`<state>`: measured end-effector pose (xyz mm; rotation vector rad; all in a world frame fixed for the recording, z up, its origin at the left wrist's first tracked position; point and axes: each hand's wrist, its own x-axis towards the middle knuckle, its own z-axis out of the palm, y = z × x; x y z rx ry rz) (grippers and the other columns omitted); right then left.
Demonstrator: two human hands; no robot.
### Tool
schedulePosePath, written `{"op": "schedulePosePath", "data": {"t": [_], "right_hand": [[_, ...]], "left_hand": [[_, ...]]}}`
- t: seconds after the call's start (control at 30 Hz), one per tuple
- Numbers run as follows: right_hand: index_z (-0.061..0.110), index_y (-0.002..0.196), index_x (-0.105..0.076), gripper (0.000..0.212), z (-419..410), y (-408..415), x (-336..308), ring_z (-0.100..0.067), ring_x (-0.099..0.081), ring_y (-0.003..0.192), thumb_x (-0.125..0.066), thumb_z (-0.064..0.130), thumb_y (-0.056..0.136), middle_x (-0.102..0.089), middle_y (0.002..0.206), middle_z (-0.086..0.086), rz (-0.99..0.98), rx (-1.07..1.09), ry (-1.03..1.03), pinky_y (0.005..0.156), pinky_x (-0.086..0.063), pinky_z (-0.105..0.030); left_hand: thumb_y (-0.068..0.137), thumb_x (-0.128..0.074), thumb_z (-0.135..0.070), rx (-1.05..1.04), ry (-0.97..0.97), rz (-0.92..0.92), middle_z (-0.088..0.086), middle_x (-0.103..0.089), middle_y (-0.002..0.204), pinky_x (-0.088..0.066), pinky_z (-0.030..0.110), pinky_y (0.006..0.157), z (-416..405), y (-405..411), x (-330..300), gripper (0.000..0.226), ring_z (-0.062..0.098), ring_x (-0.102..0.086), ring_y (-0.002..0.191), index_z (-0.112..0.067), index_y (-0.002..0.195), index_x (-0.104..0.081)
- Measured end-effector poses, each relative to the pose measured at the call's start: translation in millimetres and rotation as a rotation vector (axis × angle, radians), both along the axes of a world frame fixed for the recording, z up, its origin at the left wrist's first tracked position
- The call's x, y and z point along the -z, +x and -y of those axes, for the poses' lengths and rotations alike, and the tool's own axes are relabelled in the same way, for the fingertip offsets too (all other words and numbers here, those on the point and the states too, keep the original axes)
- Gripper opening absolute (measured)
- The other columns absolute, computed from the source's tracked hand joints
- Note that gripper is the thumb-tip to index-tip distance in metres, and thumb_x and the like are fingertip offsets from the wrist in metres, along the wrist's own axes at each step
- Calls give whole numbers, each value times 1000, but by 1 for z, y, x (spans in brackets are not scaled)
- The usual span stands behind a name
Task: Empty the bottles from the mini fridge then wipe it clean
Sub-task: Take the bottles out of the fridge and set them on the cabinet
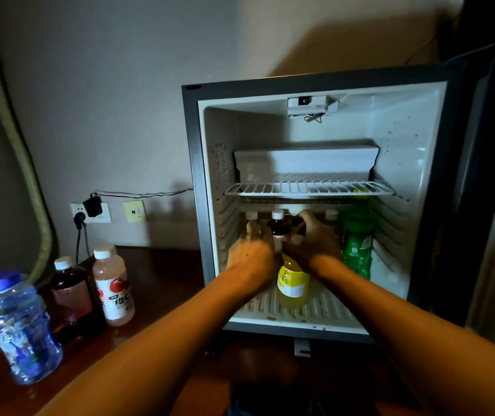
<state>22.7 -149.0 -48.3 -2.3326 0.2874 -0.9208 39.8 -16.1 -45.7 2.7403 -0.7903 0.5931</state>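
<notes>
Hands reach together into the open mini fridge [207, 205] during the emptying step. The left hand [252, 253] curls round a pale bottle at the back left; the right hand [312, 238] closes over bottles at the middle, though which one it grips cannot be told. A dark bottle [277, 228], yellow bottle [292, 285] and green bottle [357, 247] stand below the bare wire shelf [309, 189]. Three already sit on the wooden counter [162, 265]: a blue water bottle [19, 328], a dark tea bottle [70, 292] and a pink juice bottle [114, 286]. Next, likely, both hands lift their bottles clear without toppling neighbours; wiping comes later.
</notes>
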Motion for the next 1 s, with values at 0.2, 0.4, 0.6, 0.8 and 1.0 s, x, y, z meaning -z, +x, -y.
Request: {"op": "schedulePosePath", "data": {"t": [0.2, 0.4, 0.6, 0.8, 1.0], "right_hand": [[20, 100, -55, 36, -18, -19, 0, -18, -65, 82, -78, 29, 74, -67, 94, 1, 26, -224, -12, 69, -52, -29], [23, 96, -57, 43, -34, -37, -13, -4, -59, 73, -82, 14, 63, -63, 85, 9, 68, -369, -32, 57, -39, -1], [25, 99, -56, 49, -56, -42, -15, -10, -61, 79, -84, 17, 60, -63, 89, 5, 25, -418, -89, 69, -56, -24], [23, 111, -57, 56, -89, -45, -25, -8, -62, 88, -87, 17, 64, -64, 103, 3, -113, -563, -133, 76, -58, -26], [23, 112, -60, 55, -126, -31, -28, -13, -64, 87, -87, 17, 64, -66, 100, 0, -179, -642, -177, 76, -59, -31]], "left_hand": [[82, -67, -41, -21, -253, -118, 5, -63, 87, -53, 35, 69, -30, -8, -11, 32, 25, -63, 82, -11, 88, -59], [67, -78, -49, 25, -399, -297, 7, -70, 74, -58, 39, 66, -69, -23, -17, 39, 20, -69, 73, -12, 73, -67], [56, -81, -51, -7, -370, -243, 2, -71, 70, -60, 37, 64, -103, -32, -19, 42, 13, -69, 70, -14, 73, -71], [60, -81, -55, -42, -366, -221, -2, -69, 71, -60, 32, 63, -140, -33, -16, 41, 10, -66, 67, -20, 75, -66], [60, -79, -60, -148, -334, -187, 1, -68, 70, -51, 29, 54, -176, -30, -17, 49, 13, -64, 67, -15, 76, -68]]}}
